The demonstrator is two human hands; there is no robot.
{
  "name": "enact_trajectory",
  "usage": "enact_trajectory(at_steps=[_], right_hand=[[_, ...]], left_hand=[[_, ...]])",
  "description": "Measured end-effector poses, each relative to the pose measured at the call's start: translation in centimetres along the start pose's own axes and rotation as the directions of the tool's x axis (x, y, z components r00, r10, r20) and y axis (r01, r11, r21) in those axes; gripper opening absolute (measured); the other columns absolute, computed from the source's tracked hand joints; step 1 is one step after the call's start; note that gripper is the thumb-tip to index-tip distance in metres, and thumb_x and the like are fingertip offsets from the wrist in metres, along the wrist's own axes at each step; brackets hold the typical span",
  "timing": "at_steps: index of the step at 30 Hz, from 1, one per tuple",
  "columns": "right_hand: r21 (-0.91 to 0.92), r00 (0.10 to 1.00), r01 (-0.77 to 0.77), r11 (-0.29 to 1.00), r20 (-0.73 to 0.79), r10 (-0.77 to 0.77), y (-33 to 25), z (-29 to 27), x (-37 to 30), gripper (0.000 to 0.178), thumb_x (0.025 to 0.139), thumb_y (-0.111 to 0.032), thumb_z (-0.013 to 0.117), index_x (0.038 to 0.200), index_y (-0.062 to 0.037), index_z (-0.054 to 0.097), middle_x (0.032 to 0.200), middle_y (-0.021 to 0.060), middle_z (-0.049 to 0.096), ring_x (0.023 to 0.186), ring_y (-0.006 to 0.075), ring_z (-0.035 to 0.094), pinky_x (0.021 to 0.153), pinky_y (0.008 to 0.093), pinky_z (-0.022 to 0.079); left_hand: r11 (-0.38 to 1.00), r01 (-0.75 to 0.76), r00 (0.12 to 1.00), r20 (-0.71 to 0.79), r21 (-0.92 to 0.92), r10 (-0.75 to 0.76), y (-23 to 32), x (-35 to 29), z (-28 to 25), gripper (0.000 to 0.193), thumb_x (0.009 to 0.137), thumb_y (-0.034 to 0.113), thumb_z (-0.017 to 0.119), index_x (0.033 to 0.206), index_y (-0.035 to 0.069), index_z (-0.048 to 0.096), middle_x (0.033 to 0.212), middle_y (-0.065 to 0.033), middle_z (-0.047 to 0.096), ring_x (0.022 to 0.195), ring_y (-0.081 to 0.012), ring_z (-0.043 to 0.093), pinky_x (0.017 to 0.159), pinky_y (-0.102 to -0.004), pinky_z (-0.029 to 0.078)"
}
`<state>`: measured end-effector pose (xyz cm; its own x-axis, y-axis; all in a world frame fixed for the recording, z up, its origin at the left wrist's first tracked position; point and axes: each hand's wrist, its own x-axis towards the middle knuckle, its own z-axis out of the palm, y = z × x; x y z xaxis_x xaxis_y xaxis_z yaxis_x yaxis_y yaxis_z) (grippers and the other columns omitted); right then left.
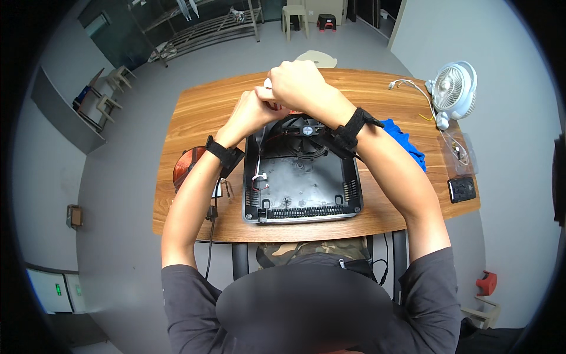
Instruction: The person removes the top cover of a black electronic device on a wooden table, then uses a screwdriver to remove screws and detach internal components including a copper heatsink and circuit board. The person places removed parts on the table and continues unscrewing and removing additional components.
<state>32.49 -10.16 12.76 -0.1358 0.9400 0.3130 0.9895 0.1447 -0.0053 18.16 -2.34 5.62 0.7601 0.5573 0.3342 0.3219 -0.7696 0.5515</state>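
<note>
A black plastic housing (300, 180) with vent slots lies open-side up on the table in front of me. A round black cooling fan (307, 132) sits in its far part, and a thin cable with a white connector (260, 177) rests along its left side. Over the housing's far edge my left hand (254, 111) and my right hand (296, 84) meet, both closed. Bits of white and red show between them, but the fingers hide what they grip. Each wrist wears a black strap.
A copper coil (186, 167) lies left of the housing, partly behind my left forearm. Beyond my right arm are a blue cloth (407, 141), a light-blue desk fan (453, 88) with its cable, a clear plastic tray (470, 154) and a black box-shaped device (461, 190).
</note>
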Motion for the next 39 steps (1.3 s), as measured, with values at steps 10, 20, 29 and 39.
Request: enact_trajectory(at_steps=[10,20,29,39], right_hand=[[0.077,0.988,-0.009,0.997,-0.153,0.021,0.6,1.4,-0.1,0.045,0.087,-0.043,0.059,0.090,-0.0002,0.072,0.074,0.0214,0.072,0.072,0.0388,0.072,0.070,0.0472,0.059],[0.002,0.985,-0.081,0.997,-0.151,0.080,0.2,2.2,0.4,0.037,0.085,-0.036,0.062,0.094,-0.0014,0.069,0.075,0.0190,0.072,0.070,0.0365,0.073,0.068,0.0454,0.059],[0.057,0.997,-0.030,0.998,-0.064,0.034,0.1,0.9,0.0,0.041,0.083,-0.038,0.062,0.099,-0.0007,0.068,0.082,0.0205,0.073,0.078,0.0388,0.073,0.071,0.0464,0.060],[0.155,0.999,0.015,0.988,-0.039,-0.009,-0.1,0.7,-0.5,0.039,0.078,-0.036,0.066,0.101,-0.0049,0.070,0.083,0.0182,0.074,0.079,0.0388,0.073,0.073,0.0462,0.060]], left_hand=[[0.990,-0.044,0.992,0.110,-0.135,0.059,-0.3,0.3,-1.0,0.030,0.079,0.023,0.084,0.096,0.000,0.073,0.084,-0.0130,0.074,0.079,-0.0251,0.071,0.076,-0.0365,0.054],[0.997,-0.023,0.993,0.117,-0.077,0.032,-0.1,0.3,-0.9,0.033,0.075,0.022,0.087,0.093,-0.001,0.072,0.086,-0.0136,0.074,0.083,-0.0245,0.072,0.078,-0.0360,0.055],[0.986,0.042,0.986,0.166,-0.158,-0.015,-0.2,0.0,-1.2,0.033,0.076,0.021,0.084,0.098,-0.001,0.073,0.090,-0.0155,0.076,0.083,-0.0239,0.071,0.079,-0.0364,0.054],[0.991,0.057,0.991,0.126,-0.119,-0.042,-1.1,-0.2,0.0,0.034,0.075,0.027,0.087,0.093,0.000,0.076,0.085,-0.0169,0.075,0.081,-0.0276,0.073,0.075,-0.0390,0.055]])
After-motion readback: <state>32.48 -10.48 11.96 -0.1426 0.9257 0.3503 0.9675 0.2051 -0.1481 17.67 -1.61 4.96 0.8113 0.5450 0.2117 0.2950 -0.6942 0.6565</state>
